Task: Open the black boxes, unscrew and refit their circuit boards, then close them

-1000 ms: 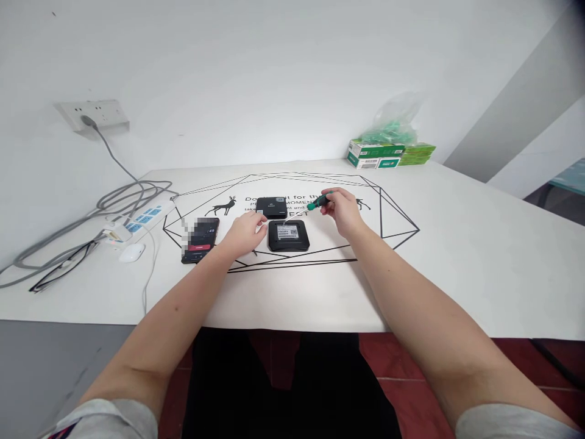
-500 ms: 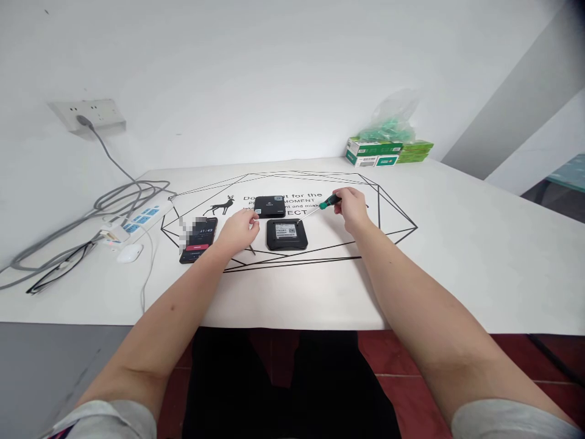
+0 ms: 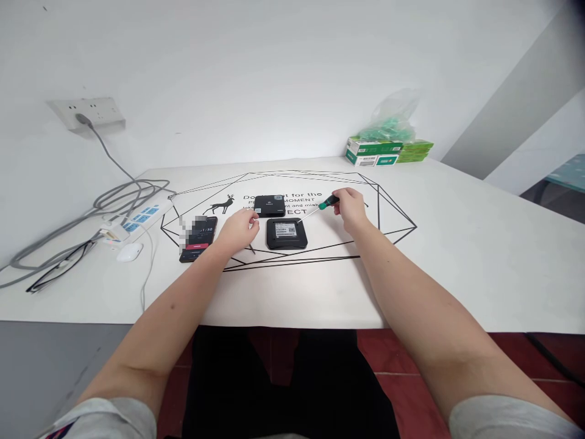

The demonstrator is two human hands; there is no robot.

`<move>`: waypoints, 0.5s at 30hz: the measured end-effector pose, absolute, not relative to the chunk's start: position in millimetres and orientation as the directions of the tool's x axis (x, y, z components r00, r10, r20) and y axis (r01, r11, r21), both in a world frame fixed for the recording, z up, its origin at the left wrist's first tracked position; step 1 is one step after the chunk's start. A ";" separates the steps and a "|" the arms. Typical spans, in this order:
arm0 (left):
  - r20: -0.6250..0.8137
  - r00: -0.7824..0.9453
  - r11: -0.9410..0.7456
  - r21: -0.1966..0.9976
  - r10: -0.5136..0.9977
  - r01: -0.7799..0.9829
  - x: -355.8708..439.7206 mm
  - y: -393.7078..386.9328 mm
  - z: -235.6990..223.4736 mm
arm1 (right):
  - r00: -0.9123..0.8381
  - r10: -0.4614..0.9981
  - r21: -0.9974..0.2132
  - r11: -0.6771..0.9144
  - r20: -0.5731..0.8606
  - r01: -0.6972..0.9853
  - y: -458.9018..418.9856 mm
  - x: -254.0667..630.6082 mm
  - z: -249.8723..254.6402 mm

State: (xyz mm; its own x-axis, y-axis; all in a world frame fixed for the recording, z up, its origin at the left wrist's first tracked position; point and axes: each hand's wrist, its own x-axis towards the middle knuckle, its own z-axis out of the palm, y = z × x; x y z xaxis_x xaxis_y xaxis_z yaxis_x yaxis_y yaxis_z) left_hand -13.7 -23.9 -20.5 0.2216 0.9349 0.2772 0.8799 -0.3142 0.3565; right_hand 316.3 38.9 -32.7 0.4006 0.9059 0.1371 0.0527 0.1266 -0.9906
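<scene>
My right hand [image 3: 351,208] is clamped around the green handle of a screwdriver [image 3: 325,204], whose thin shaft slants down and left so the tip meets the top right corner of the near black box [image 3: 286,233]. That box lies label-up on the white worktop [image 3: 457,256], inside the printed line drawing. My left hand [image 3: 238,231] rests just left of the box, fingers curled loosely together with the fingertips close to its left edge; I cannot tell whether they touch it. A second black box [image 3: 269,205] sits just behind the first. A phone [image 3: 197,239] lies left of my left hand, and a power strip [image 3: 137,221] farther left.
</scene>
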 end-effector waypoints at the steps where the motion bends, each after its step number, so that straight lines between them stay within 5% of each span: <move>1: 0.279 0.226 -0.319 0.357 0.933 0.878 -13.8 -23.6 -21.2 | 0.403 0.905 -0.991 0.126 0.135 0.048 39.4 317.0 -33.1; 15: 0.274 0.238 -0.328 0.354 0.932 0.876 -13.1 -24.5 -21.5 | 0.381 0.922 -0.997 0.050 0.068 0.055 39.8 314.7 -38.8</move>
